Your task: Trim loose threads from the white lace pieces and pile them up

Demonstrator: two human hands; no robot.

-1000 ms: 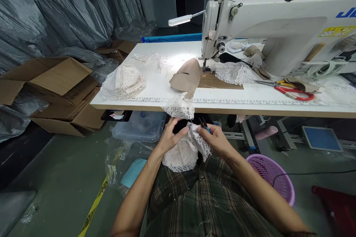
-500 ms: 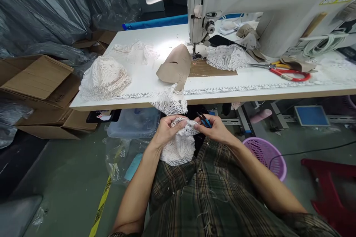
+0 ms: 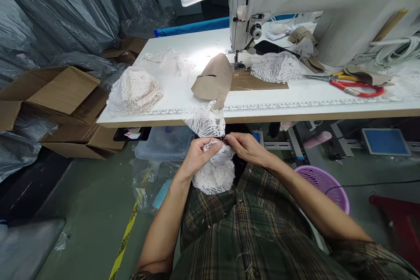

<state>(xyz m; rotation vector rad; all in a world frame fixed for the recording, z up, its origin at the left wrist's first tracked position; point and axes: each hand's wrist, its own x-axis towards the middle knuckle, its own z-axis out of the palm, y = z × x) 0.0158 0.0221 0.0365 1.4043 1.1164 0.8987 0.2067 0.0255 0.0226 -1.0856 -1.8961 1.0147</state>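
Over my lap hangs a piece of white lace (image 3: 215,173), its upper edge pinched in my left hand (image 3: 201,155). My right hand (image 3: 246,146) is closed just to the right, fingertips together at the lace's top edge; the small blue snips are mostly hidden in it, only a dark tip showing. Another lace part (image 3: 206,121) drapes over the table's front edge above my hands, joined to a beige fabric piece (image 3: 213,78) lying left of the needle of the sewing machine (image 3: 239,17).
The white table (image 3: 173,96) bears a lace pile (image 3: 134,92), more lace (image 3: 277,67) and red-handled scissors (image 3: 357,89). Below stand a clear plastic box (image 3: 164,144) and a purple basket (image 3: 324,183). Cardboard boxes (image 3: 65,92) are at left.
My right hand has turned and moved slightly left towards my left hand, and the blue snips are now mostly out of sight. The whole view has shifted a little, with the table appearing farther right.
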